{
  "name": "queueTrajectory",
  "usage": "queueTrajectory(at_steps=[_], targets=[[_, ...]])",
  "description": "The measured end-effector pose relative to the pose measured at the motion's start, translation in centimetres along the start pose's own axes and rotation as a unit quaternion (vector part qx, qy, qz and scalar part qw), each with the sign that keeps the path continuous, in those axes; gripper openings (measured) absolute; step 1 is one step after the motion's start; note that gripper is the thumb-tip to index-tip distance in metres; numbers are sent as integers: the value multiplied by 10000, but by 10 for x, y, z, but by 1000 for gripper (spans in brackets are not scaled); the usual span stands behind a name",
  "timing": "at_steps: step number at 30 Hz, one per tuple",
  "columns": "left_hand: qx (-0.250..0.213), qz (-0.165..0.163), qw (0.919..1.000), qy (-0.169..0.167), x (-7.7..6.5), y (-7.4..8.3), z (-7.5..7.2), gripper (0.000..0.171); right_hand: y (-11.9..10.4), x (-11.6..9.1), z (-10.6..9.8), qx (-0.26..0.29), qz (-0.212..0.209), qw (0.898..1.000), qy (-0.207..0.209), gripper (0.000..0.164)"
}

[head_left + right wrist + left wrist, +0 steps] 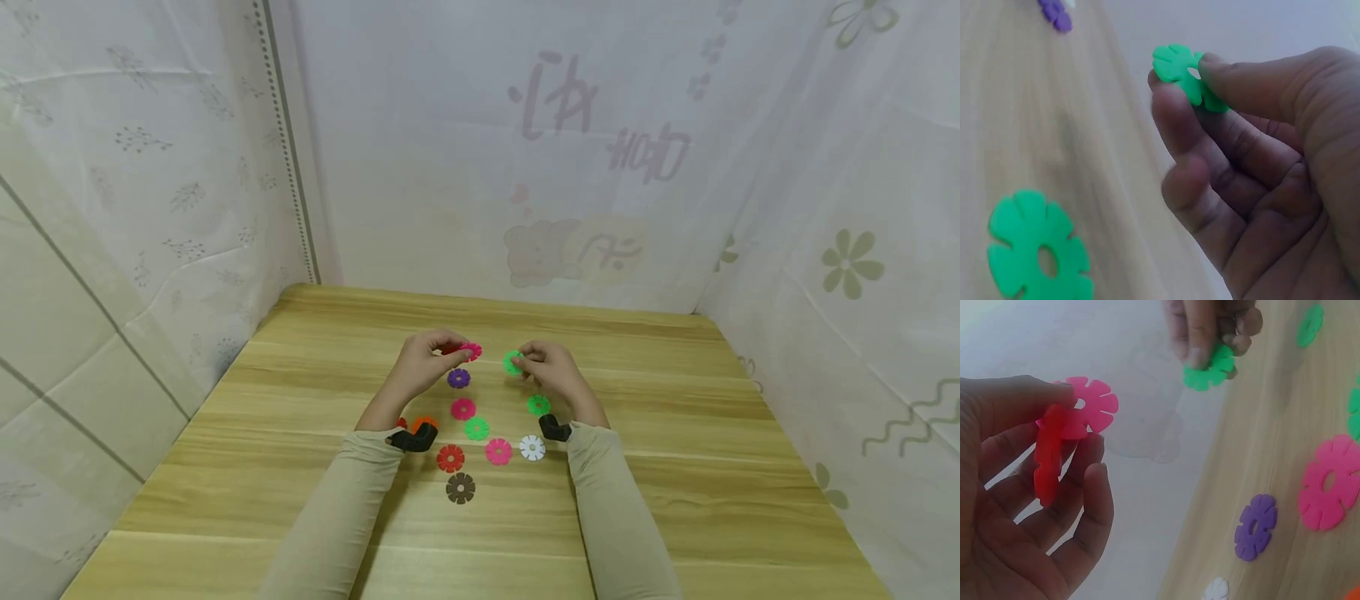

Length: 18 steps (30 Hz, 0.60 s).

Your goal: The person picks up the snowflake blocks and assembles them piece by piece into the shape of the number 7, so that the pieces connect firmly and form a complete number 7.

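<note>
Above the wooden surface (pixel 675 500), my left grip (pixel 422 365) pinches a pink notched disc (pixel 1099 411), seemingly slotted into a red notched disc (pixel 1048 464); my right grip (pixel 557 369) pinches a green notched disc (pixel 1172 65) near them. One joint looks made; the green is separate, and other discs (pixel 442 460) lie loose below. Round, they have no long axis; from the left wrist, red shows edge-on, crosswise to pink.

Sleeved forearms (pixel 341 504) extended forward, left hand (pixel 420 365) and right hand (pixel 557 368) near each other but apart, thumbs (pixel 1016 403) pinching toward fingers (pixel 1099 494), lower ones loosely bent.
</note>
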<state>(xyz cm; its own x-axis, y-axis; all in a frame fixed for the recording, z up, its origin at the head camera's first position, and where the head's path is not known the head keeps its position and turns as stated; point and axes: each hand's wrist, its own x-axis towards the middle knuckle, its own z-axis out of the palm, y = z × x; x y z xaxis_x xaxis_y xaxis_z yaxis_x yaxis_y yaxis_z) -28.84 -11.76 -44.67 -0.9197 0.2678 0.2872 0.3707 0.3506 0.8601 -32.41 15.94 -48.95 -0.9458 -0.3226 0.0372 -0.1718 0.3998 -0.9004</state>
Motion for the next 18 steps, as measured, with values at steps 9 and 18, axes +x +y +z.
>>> queueTrajectory(at_steps=[9,18], targets=[[36,13,10000,-2,1,1,1,9,-18,-1,3,808,-130,9958,-420,27],[-74,58,10000,5,-1,-1,-1,14,-37,-4,10,914,-534,9937,-377,25]])
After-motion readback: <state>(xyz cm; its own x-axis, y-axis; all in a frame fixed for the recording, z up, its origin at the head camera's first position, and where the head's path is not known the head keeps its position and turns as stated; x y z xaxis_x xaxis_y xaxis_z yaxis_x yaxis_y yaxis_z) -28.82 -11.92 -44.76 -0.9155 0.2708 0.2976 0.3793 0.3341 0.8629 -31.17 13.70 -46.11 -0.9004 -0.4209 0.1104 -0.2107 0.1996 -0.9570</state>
